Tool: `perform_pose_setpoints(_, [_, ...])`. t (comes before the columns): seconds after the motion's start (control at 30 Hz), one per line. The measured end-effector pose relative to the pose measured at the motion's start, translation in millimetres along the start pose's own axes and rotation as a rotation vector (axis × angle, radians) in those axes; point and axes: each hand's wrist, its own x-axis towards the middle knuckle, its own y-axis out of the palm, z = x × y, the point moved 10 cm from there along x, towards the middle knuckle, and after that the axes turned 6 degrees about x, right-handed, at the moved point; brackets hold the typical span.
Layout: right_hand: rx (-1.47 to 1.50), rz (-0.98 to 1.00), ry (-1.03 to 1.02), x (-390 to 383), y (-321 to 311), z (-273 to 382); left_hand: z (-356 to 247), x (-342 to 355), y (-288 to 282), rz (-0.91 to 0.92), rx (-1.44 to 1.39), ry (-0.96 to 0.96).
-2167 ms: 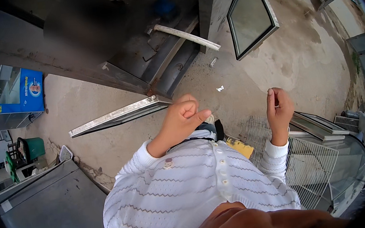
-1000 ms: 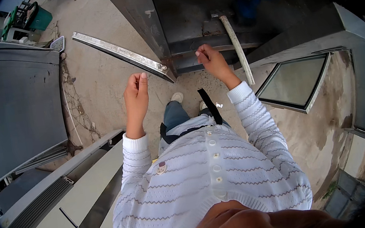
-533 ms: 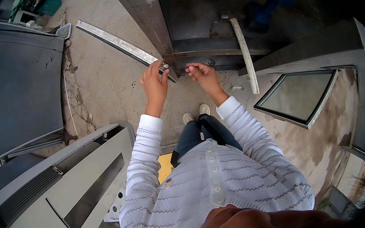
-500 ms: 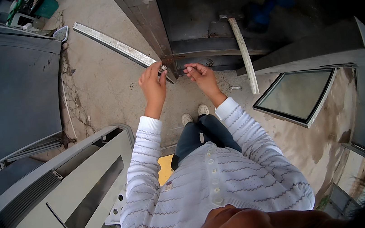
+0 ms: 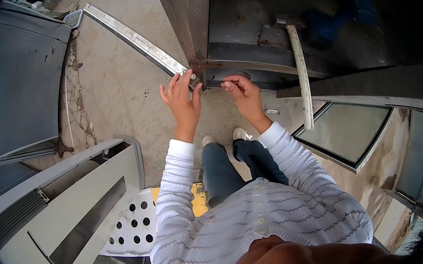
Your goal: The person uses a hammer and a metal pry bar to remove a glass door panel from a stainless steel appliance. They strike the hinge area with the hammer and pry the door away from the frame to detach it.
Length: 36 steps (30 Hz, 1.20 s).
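Note:
My left hand is at the near end of a long silver metal bar, beside the corner of a dark steel workbench frame. Its fingertips and thumb close around the bar end, next to a small round metal fitting. To the right, my right hand is apart from the bar, thumb and index pressed together. Whatever may be in that pinch is too small to make out. A hammer lies on the bench, its pale handle jutting over the edge.
A dark-framed glass panel is at the right. Left of me stand a pale appliance casing and a large dark grey panel. A white plate with round holes and a yellow piece are near my legs. Blue equipment sits in shadow.
My view has shifted, and the bench and hammer appear farther right. The left hand stays at the bar end. My right hand has turned slightly, its thumb and index still together.

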Motion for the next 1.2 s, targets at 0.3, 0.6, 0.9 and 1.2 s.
perform_pose_setpoints(0.3, [-0.098,0.006,-0.342,6.7,4.0,5.7,10.9,-9.6,15.5,-0.188,0.067,0.070])
perform_pose_setpoints(0.6, [-0.187,0.015,-0.997,3.0,4.8,-1.8,1.7,-13.9,12.3,-0.394,0.018,0.295])
perform_pose_setpoints(0.9, [-0.194,-0.023,-1.259,-2.3,-6.7,-26.4,-2.6,-25.5,14.6,-0.574,-0.012,0.417])
perform_pose_setpoints(1.2, [0.021,0.057,-1.184,8.9,3.5,-5.7,-13.5,-36.0,9.8,-0.541,-0.016,0.423])
